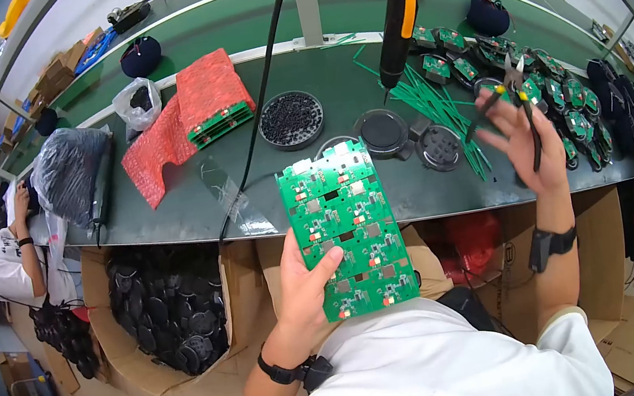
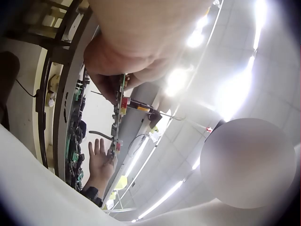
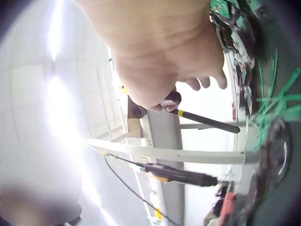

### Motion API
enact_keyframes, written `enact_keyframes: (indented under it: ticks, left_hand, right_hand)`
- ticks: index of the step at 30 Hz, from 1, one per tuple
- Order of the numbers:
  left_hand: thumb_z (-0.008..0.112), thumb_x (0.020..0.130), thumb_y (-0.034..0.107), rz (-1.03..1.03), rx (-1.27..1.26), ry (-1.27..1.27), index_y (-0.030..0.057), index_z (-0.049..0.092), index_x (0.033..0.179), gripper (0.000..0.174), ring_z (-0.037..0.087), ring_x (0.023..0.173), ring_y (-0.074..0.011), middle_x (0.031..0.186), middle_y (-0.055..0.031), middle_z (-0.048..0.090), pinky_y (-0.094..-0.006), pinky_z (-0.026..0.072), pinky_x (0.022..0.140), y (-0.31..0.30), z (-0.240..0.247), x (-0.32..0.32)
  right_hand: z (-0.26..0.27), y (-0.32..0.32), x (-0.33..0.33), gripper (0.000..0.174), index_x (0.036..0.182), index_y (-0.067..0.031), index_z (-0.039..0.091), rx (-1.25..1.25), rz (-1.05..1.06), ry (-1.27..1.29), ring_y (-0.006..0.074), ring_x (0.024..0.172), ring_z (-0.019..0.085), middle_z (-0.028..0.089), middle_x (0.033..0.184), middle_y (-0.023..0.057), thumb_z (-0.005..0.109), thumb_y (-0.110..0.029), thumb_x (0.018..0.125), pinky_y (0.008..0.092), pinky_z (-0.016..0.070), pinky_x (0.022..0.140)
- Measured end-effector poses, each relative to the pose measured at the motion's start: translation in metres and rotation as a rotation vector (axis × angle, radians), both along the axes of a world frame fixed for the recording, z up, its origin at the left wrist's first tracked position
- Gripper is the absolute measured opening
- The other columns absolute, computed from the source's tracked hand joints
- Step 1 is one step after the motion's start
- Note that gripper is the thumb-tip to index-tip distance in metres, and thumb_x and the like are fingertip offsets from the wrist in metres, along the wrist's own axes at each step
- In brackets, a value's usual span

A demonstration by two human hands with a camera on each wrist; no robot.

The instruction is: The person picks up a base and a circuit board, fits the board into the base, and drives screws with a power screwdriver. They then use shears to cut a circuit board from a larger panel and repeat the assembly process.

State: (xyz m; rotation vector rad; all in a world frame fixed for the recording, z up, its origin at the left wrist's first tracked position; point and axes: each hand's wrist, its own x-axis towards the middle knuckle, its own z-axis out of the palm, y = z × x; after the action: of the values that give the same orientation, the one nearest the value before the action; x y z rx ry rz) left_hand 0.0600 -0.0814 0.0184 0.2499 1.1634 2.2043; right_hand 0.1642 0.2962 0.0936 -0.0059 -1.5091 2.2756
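Observation:
My left hand [image 1: 303, 286] grips the lower left edge of a green circuit board panel [image 1: 355, 233], thumb lying over its face. Small chips and red and white connectors cover the panel, which is tilted up above the lap. In the left wrist view the panel [image 2: 117, 115] appears edge-on below the left hand [image 2: 122, 59]. Off to the right, my raised right hand [image 1: 526, 146] has its fingers spread while holding cutting pliers [image 1: 529, 117] by the thumb side, metal tips upward. One black handle of the pliers [image 3: 209, 121] juts past the palm in the right wrist view.
An electric screwdriver [image 1: 397, 22] hangs over the bench [image 1: 233, 157]. Near it lie green strips [image 1: 435, 111], round black parts [image 1: 383, 132], a dish of small black pieces [image 1: 291, 120] and piled board assemblies [image 1: 565, 103]. Red bubble-wrapped boards [image 1: 211, 91] stand left; a box [image 1: 175, 375] is below.

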Motion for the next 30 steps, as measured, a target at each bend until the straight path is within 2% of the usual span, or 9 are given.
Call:
enact_keyframes:
  ticks: [3,4,5,7,10,11,13,14,30]
  left_hand:
    - [0.064,0.096,-0.002,0.033,0.030,0.002,0.0018,0.040,0.146,0.057,0.065,0.122,-0.0262,0.136,-0.0179,0.061,-0.0456,0.0574,0.102,0.006,-0.001,0.003]
    - [0.065,0.096,-0.002,0.061,0.038,0.016,0.0020,0.041,0.146,0.056,0.065,0.122,-0.0251,0.135,-0.0179,0.062,-0.0447,0.0576,0.101,0.006,-0.001,0.005]
    - [0.065,0.096,-0.002,0.068,0.029,0.010,0.0020,0.041,0.146,0.056,0.065,0.122,-0.0251,0.135,-0.0179,0.062,-0.0447,0.0576,0.101,0.006,0.003,0.006]
    - [0.062,0.097,-0.005,0.108,-0.006,0.081,0.0036,0.040,0.145,0.054,0.062,0.124,-0.0214,0.135,-0.0144,0.062,-0.0409,0.0544,0.104,0.006,0.013,0.005]
    - [0.062,0.098,-0.004,0.170,-0.059,0.141,0.0037,0.039,0.146,0.053,0.064,0.122,-0.0209,0.134,-0.0151,0.062,-0.0403,0.0548,0.103,0.008,0.016,0.001]
    - [0.062,0.098,-0.004,0.214,-0.081,0.189,0.0038,0.038,0.146,0.053,0.064,0.121,-0.0209,0.133,-0.0153,0.063,-0.0402,0.0551,0.103,0.009,0.019,0.000]
    - [0.062,0.099,-0.003,0.227,-0.117,0.196,0.0040,0.039,0.144,0.052,0.065,0.119,-0.0207,0.130,-0.0152,0.064,-0.0403,0.0554,0.102,0.010,0.026,-0.002]
    - [0.062,0.098,-0.003,0.229,-0.088,0.208,0.0041,0.040,0.143,0.050,0.065,0.118,-0.0207,0.130,-0.0151,0.064,-0.0405,0.0556,0.102,0.011,0.028,-0.003]
    - [0.063,0.098,-0.004,0.265,-0.048,0.301,0.0043,0.042,0.139,0.047,0.065,0.119,-0.0208,0.129,-0.0141,0.065,-0.0398,0.0546,0.103,0.018,0.028,-0.006]
  right_hand:
    - [-0.016,-0.038,0.022,0.051,0.141,0.0021,0.048,-0.179,0.080,-0.106,0.0382,0.128,0.061,0.057,0.139,0.0221,0.045,-0.038,0.108,0.0546,0.0553,0.098]
    - [-0.024,-0.056,0.027,0.050,0.138,0.0025,0.047,-0.186,0.026,-0.155,0.0348,0.107,0.070,0.061,0.126,0.0201,0.049,-0.037,0.108,0.0508,0.0613,0.086]
    - [-0.031,-0.071,0.028,0.043,0.139,0.0005,0.047,-0.205,0.081,-0.141,0.0298,0.097,0.069,0.062,0.121,0.0180,0.058,-0.022,0.104,0.0453,0.0615,0.079]
    - [-0.054,-0.097,0.036,0.049,0.141,-0.0001,0.046,0.047,0.092,-0.150,0.0223,0.089,0.067,0.063,0.114,0.0151,0.065,-0.005,0.097,0.0388,0.0586,0.075]
    - [-0.052,-0.132,0.045,0.063,0.149,-0.0021,0.043,0.138,0.101,-0.423,0.0128,0.086,0.061,0.064,0.104,0.0085,0.068,0.005,0.091,0.0282,0.0525,0.078]
    - [-0.053,-0.133,0.048,0.057,0.145,-0.0013,0.048,0.249,0.202,-0.496,0.0125,0.089,0.060,0.064,0.106,0.0057,0.068,0.003,0.092,0.0276,0.0515,0.079]
    - [-0.063,-0.151,0.051,0.048,0.140,0.0006,0.053,0.353,0.163,-0.406,0.0134,0.092,0.060,0.063,0.105,0.0045,0.068,-0.002,0.095,0.0286,0.0511,0.082]
    - [-0.069,-0.151,0.053,0.042,0.137,0.0004,0.055,0.564,0.166,-0.385,0.0140,0.094,0.059,0.062,0.105,0.0055,0.068,-0.007,0.097,0.0296,0.0507,0.085]
    - [-0.061,-0.157,0.055,0.038,0.134,-0.0021,0.059,0.506,0.216,-0.519,0.0114,0.085,0.057,0.062,0.095,0.0039,0.069,-0.014,0.099,0.0285,0.0491,0.077]
